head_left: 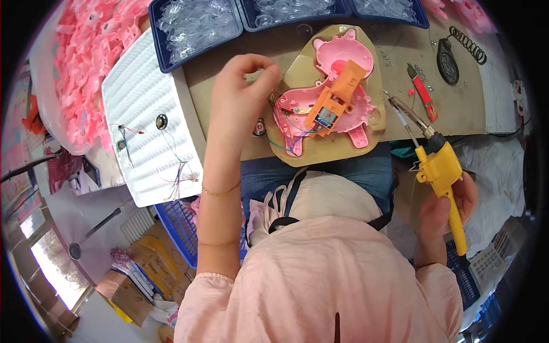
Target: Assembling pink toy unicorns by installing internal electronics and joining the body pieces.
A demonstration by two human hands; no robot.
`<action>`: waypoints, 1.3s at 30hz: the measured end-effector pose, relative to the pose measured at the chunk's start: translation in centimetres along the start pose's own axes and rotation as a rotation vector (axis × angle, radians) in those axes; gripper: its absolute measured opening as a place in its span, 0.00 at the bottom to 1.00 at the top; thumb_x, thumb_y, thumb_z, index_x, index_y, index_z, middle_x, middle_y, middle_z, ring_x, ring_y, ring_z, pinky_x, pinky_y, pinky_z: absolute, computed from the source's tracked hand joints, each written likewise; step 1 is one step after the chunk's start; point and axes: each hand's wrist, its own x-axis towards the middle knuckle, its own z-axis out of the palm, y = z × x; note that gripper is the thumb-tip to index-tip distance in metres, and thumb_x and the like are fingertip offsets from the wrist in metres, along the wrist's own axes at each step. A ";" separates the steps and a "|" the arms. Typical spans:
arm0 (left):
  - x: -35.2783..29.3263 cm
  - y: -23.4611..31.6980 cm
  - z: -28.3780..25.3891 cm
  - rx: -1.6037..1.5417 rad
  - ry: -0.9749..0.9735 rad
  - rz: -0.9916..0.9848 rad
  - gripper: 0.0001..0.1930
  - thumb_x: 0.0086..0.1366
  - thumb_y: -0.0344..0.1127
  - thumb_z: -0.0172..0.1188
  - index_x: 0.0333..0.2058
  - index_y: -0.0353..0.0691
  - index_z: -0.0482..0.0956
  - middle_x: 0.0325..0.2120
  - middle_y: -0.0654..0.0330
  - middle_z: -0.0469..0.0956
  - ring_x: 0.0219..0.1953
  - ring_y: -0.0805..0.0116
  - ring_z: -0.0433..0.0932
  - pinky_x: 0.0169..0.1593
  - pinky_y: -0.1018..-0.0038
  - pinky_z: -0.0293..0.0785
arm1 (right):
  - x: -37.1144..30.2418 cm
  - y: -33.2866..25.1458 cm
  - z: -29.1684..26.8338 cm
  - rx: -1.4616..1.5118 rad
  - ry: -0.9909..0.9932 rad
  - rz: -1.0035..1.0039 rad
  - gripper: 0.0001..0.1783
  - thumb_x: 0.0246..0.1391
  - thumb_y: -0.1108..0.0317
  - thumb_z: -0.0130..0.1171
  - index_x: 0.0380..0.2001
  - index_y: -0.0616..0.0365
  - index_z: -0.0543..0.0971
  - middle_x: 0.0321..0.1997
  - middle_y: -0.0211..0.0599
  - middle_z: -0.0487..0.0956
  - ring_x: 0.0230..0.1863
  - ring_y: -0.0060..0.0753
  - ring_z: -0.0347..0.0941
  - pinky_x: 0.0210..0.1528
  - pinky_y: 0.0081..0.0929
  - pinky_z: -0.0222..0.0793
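My right hand (pixel 464 197) grips the handle of a yellow soldering gun (pixel 441 167), its metal tip pointing up and left toward the work. My left hand (pixel 243 83) is raised over the bench with thumb and forefinger pinched together; what is between them, if anything, is hidden. Just right of these fingers lies an open pink animal-shaped plastic shell (pixel 344 50), set in a tan holder (pixel 300 74). An orange plastic mechanism (pixel 350 82) sits across the shell, with thin coloured wires beside it. A small round metal part (pixel 259 127) rests below my left hand.
Blue bins (pixel 242 26) of clear plastic parts line the back. A white ribbed tray (pixel 146 86) at left bears a small speaker (pixel 162 121) and wires. Pink shells (pixel 94 68) are heaped far left. A red utility knife (pixel 423 94) and coiled black cord (pixel 469 46) lie right.
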 end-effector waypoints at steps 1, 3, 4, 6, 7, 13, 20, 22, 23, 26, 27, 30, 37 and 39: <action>-0.2 -0.2 -0.5 -0.073 0.008 0.044 0.09 0.56 0.34 0.60 0.32 0.33 0.78 0.29 0.61 0.78 0.29 0.78 0.74 0.33 0.79 0.69 | -0.1 0.1 -0.3 -0.010 0.040 0.003 0.30 0.52 0.55 0.58 0.53 0.62 0.64 0.50 0.46 0.70 0.50 0.38 0.70 0.48 0.34 0.71; -2.0 1.6 -1.1 -0.256 0.021 0.065 0.08 0.56 0.31 0.60 0.32 0.33 0.78 0.29 0.62 0.78 0.29 0.78 0.74 0.34 0.80 0.69 | -0.3 1.2 -1.6 -0.029 0.120 -0.031 0.29 0.54 0.57 0.57 0.54 0.63 0.63 0.51 0.49 0.69 0.50 0.41 0.70 0.47 0.35 0.72; -3.2 2.8 -1.3 -0.433 0.039 0.083 0.06 0.56 0.29 0.61 0.32 0.33 0.78 0.28 0.62 0.78 0.29 0.79 0.74 0.35 0.81 0.69 | -0.1 1.3 -1.6 -0.037 0.129 -0.026 0.29 0.54 0.57 0.57 0.54 0.63 0.63 0.51 0.49 0.69 0.50 0.41 0.70 0.47 0.35 0.72; -5.3 4.7 -1.1 -0.336 0.068 0.077 0.05 0.56 0.25 0.61 0.32 0.32 0.78 0.27 0.63 0.78 0.29 0.79 0.74 0.34 0.81 0.69 | 0.7 1.3 -1.4 0.042 0.144 0.006 0.29 0.54 0.59 0.56 0.54 0.65 0.62 0.52 0.51 0.69 0.49 0.42 0.71 0.45 0.35 0.74; -5.8 4.7 -0.6 -0.177 0.064 0.122 0.06 0.54 0.25 0.62 0.33 0.35 0.78 0.25 0.62 0.78 0.30 0.75 0.75 0.35 0.79 0.70 | 0.9 1.6 -1.5 0.054 0.135 0.025 0.28 0.55 0.61 0.55 0.54 0.66 0.62 0.51 0.53 0.70 0.49 0.43 0.72 0.44 0.35 0.75; -4.6 5.8 3.6 0.590 -0.036 0.748 0.04 0.55 0.27 0.61 0.31 0.39 0.79 0.39 0.56 0.75 0.33 0.62 0.77 0.38 0.73 0.72 | 2.5 1.5 -0.4 0.117 0.222 0.062 0.28 0.55 0.62 0.54 0.54 0.66 0.61 0.52 0.54 0.69 0.49 0.44 0.72 0.45 0.34 0.75; -3.3 4.3 1.0 -0.080 -0.227 -0.227 0.05 0.58 0.28 0.57 0.32 0.33 0.76 0.33 0.55 0.75 0.30 0.60 0.77 0.34 0.73 0.73 | 1.4 1.4 -1.5 0.093 0.231 0.119 0.28 0.55 0.61 0.55 0.54 0.65 0.62 0.51 0.52 0.70 0.49 0.42 0.72 0.43 0.33 0.75; -3.8 2.5 1.2 0.035 -0.145 0.134 0.05 0.57 0.26 0.58 0.33 0.34 0.77 0.32 0.56 0.75 0.28 0.63 0.76 0.32 0.75 0.72 | 1.8 1.4 -0.9 0.114 0.208 0.123 0.28 0.54 0.61 0.55 0.54 0.65 0.62 0.52 0.51 0.70 0.49 0.41 0.72 0.43 0.32 0.75; -4.3 2.8 1.3 0.172 -0.045 0.311 0.05 0.56 0.25 0.59 0.33 0.34 0.77 0.31 0.56 0.75 0.27 0.63 0.75 0.32 0.74 0.72 | 1.9 1.4 -0.4 0.132 0.184 0.126 0.28 0.54 0.60 0.56 0.54 0.64 0.62 0.52 0.50 0.70 0.49 0.40 0.72 0.43 0.31 0.75; -5.7 4.1 1.9 0.255 0.035 0.390 0.06 0.53 0.22 0.60 0.32 0.36 0.78 0.26 0.58 0.75 0.27 0.66 0.74 0.30 0.74 0.70 | 2.0 0.7 0.6 0.153 0.088 0.096 0.29 0.53 0.59 0.57 0.54 0.63 0.63 0.51 0.46 0.71 0.49 0.38 0.71 0.43 0.31 0.74; -5.8 4.2 2.2 0.202 -0.026 0.346 0.06 0.53 0.23 0.60 0.31 0.37 0.78 0.25 0.58 0.75 0.27 0.65 0.74 0.31 0.73 0.70 | 1.7 0.8 0.5 0.136 0.074 0.095 0.31 0.52 0.56 0.59 0.54 0.62 0.63 0.51 0.43 0.71 0.50 0.36 0.70 0.43 0.30 0.74; -5.8 3.4 3.0 0.140 -0.102 0.318 0.04 0.53 0.26 0.61 0.30 0.38 0.78 0.25 0.59 0.75 0.28 0.64 0.73 0.33 0.71 0.68 | 1.2 -0.9 0.5 0.096 -0.043 0.128 0.33 0.51 0.53 0.61 0.53 0.60 0.64 0.50 0.42 0.71 0.51 0.36 0.70 0.48 0.33 0.71; -5.5 3.7 3.2 0.213 -0.146 0.335 0.04 0.55 0.30 0.60 0.29 0.38 0.78 0.24 0.60 0.74 0.28 0.63 0.70 0.37 0.71 0.64 | 0.6 -1.4 0.4 0.325 -0.260 0.082 0.31 0.50 0.65 0.63 0.53 0.56 0.60 0.57 0.60 0.64 0.57 0.46 0.66 0.56 0.38 0.66; -5.5 3.8 3.1 0.140 -0.148 0.293 0.04 0.55 0.30 0.60 0.29 0.38 0.77 0.23 0.60 0.74 0.28 0.63 0.70 0.37 0.71 0.64 | 0.9 -1.1 0.7 0.332 -0.297 0.041 0.31 0.50 0.65 0.63 0.53 0.57 0.60 0.57 0.62 0.64 0.56 0.46 0.67 0.55 0.38 0.67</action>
